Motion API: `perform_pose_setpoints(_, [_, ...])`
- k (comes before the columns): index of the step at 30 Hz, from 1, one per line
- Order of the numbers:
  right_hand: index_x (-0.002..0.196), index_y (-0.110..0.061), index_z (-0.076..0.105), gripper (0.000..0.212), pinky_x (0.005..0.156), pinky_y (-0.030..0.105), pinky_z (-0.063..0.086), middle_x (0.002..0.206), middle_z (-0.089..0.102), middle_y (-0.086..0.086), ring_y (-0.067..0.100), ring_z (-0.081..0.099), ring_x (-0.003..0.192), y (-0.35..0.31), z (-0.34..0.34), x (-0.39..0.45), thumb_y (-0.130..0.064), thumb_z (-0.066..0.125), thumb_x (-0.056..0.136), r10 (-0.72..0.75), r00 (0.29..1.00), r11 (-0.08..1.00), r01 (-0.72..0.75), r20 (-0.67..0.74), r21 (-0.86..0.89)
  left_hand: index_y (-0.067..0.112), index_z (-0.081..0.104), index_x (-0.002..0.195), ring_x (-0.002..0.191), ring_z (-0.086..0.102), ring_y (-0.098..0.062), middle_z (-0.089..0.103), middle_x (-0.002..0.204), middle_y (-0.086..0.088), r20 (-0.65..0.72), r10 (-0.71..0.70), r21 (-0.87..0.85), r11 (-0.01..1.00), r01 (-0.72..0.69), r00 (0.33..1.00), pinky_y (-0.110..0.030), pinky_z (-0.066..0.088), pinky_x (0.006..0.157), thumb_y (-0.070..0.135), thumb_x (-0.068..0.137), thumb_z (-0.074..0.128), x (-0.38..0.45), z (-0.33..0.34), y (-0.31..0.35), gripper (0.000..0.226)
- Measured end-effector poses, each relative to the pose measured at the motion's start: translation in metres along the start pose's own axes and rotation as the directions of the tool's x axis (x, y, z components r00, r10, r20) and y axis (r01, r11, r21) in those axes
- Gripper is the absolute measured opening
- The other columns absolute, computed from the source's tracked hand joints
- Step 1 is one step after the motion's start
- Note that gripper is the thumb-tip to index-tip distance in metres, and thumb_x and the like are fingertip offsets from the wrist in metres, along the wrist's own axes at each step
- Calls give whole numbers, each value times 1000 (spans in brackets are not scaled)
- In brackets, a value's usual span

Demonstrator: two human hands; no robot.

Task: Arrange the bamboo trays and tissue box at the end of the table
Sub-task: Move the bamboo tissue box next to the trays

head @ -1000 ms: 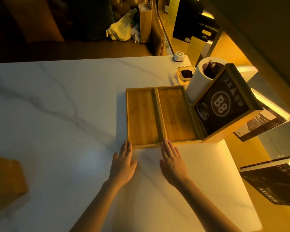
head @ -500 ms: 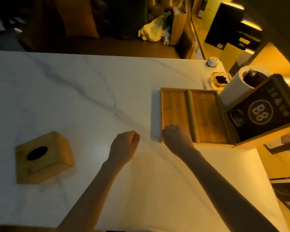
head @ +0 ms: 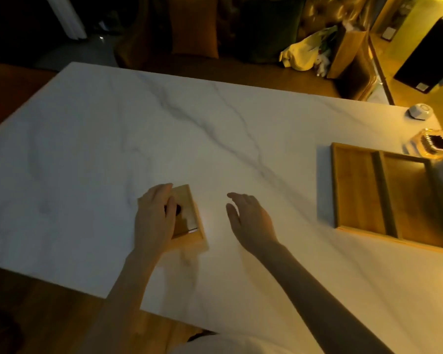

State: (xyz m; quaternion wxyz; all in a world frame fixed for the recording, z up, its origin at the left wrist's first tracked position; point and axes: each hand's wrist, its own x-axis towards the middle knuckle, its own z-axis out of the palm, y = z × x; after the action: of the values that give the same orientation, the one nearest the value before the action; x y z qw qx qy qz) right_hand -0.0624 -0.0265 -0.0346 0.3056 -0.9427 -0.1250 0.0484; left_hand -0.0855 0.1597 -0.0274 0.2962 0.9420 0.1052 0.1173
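A bamboo tissue box [head: 189, 221] with a dark round hole in its top stands on the white marble table [head: 113, 149], near the front edge. My left hand [head: 155, 217] lies over its top and left side, fingers wrapped on it. My right hand [head: 248, 219] hovers just to the right of the box, fingers apart, holding nothing. Two bamboo trays lie side by side at the right end of the table: the left tray [head: 354, 187] and the right tray [head: 417, 198], which the frame edge partly cuts off.
A glass ashtray [head: 434, 145] with dark contents sits behind the trays, and a small white device [head: 420, 112] is at the far right corner. Beyond the table are a sofa with cushions, a yellow-white bag [head: 302, 53] and a paper bag [head: 345, 54].
Both hands left the trays' front edge and moved left. My left hand has come down on the tissue box; my right hand has opened beside it. The view has swung left.
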Motion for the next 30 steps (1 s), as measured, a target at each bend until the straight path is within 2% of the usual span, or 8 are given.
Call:
perform_pose_setpoints(5, [144,-13,11,58,115,34,13,155,18,5,20,12,143,-18,57,-19,-40,27,96,110,968,988,-131,226,81,7,25,138,139,22,-28,26,150,-15,108,-155,42,988,151,982,-42,21,114,23,94,37,6,-3,-55,49])
perform_pose_setpoints(8, [145,-12,2,66,116,37,8,157,7,8,22,5,144,-25,76,-26,-49,21,94,217,910,950,-280,354,138,11,18,140,141,16,-26,19,153,-13,196,-258,-57,960,274,946,-42,16,116,27,94,34,11,-2,-74,51])
perform_pose_setpoints(13, [140,-9,23,54,103,36,32,145,38,12,29,36,132,-42,84,-26,-40,26,96,301,863,806,-457,405,375,19,25,139,134,33,-26,31,149,-9,348,-389,-327,802,499,853,-43,28,113,30,92,42,15,-2,-84,51])
perform_pose_setpoints(18, [126,-11,40,43,84,30,37,126,54,9,25,51,112,-56,93,-23,-39,31,95,388,845,721,-527,367,450,22,48,121,98,58,-18,57,113,-3,437,-417,-576,550,605,797,-36,49,85,20,90,47,16,-4,-83,31])
perform_pose_setpoints(21, [120,-7,43,44,83,36,44,120,57,11,26,54,105,-55,97,-22,-42,32,94,424,843,741,-533,332,407,27,57,108,90,60,-12,62,102,1,439,-382,-584,566,582,813,-36,49,87,20,90,47,14,-3,-81,21])
perform_pose_setpoints(24, [116,-6,45,44,79,37,45,112,58,10,25,56,97,-52,94,-22,-42,33,94,441,845,746,-532,302,400,22,53,120,92,60,-11,63,106,-1,433,-365,-566,602,564,824,-31,49,86,19,90,47,15,-3,-76,30])
perform_pose_setpoints(27, [110,-6,48,43,72,35,44,100,58,6,22,55,86,-44,86,-20,-43,34,93,449,852,752,-523,269,403,23,51,121,107,58,-19,61,119,-7,429,-352,-539,640,548,832,-39,46,97,23,89,48,18,-3,-68,32])
perform_pose_setpoints(30, [105,-7,49,41,61,31,41,92,56,3,16,52,74,-34,71,-18,-44,35,93,458,858,756,-514,234,405,24,56,113,106,58,-19,63,115,-6,416,-319,-521,684,510,852,-43,45,100,22,89,48,21,0,-51,26])
